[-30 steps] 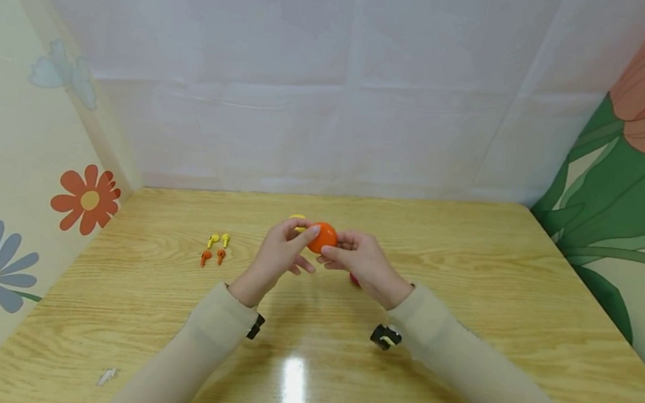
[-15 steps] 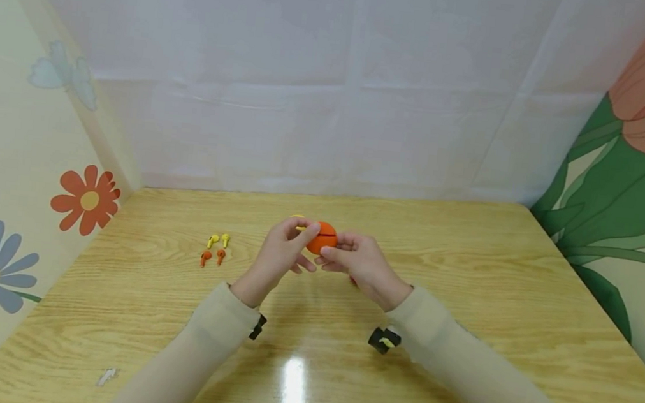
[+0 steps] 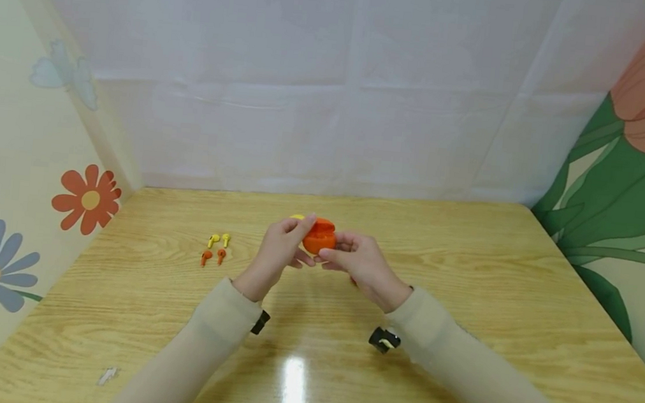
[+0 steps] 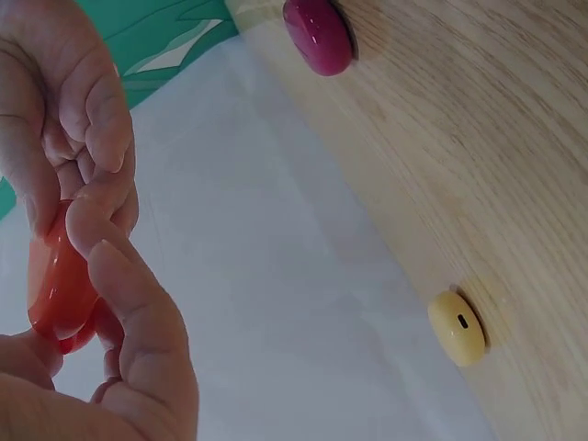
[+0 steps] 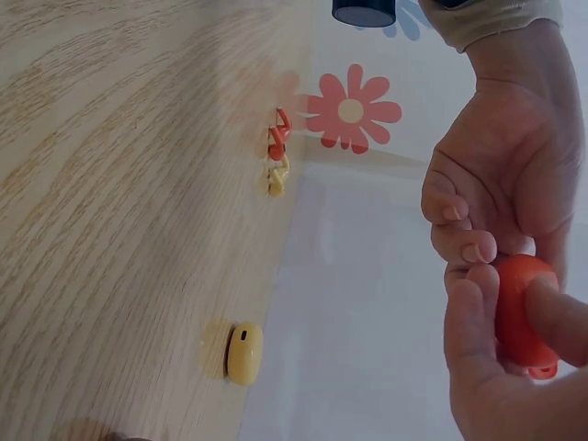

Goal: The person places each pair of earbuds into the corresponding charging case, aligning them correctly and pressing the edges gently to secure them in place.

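Note:
Both hands hold an orange earbud case up above the table, its lid tilted open toward the head camera. The left hand has its thumb at the lid's left side, while its fingers go behind the case. Thumb and fingers of the right hand pinch the lower right of the case. From the left wrist view the case shows its glossy outside between the fingers of both hands. In the right wrist view a thumb lies across the case. Partly hidden behind the left hand is a yellow case.
Left of the hands lie two yellow earbuds and two orange earbuds. A magenta case rests on the table, mostly hidden by the right hand in the head view. A white scrap lies at the near left of the table.
The orange case, closed one second ago, first showed a dark seam and now has its lid raised. The left thumb has moved up with the lid. The right hand stays nearly still.

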A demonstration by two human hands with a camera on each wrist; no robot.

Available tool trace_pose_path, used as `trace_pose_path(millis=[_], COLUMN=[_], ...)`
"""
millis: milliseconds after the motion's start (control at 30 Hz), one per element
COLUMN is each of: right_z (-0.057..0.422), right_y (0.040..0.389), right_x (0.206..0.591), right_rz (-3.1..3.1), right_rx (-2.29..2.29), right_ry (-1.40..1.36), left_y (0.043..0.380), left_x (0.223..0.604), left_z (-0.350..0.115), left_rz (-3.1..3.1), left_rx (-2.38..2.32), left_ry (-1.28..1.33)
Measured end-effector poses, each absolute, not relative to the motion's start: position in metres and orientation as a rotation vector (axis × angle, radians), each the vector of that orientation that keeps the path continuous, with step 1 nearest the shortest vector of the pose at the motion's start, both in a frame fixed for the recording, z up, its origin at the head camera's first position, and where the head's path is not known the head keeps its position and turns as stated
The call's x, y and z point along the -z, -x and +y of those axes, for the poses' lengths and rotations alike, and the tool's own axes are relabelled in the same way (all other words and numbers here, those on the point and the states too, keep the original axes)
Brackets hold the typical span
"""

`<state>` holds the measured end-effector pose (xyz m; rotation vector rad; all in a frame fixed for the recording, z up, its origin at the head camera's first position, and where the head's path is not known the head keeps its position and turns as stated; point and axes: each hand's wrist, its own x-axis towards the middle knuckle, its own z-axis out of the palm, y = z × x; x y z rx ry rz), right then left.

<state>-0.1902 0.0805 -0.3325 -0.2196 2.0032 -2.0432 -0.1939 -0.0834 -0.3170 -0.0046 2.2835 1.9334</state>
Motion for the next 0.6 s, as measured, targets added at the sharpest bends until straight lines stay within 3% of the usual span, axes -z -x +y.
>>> trace_pose_path(millis=[600], right_z=[0.086], right_y=[0.191], right_x=[0.333], right_rz=[2.033], right_rx=[2.011], right_ry=[0.230], left_y=[0.188], left_x=[0.328], left_z=[-0.103], left_rz=[2.308], left_rx=[-1.850], left_ry=[0.048])
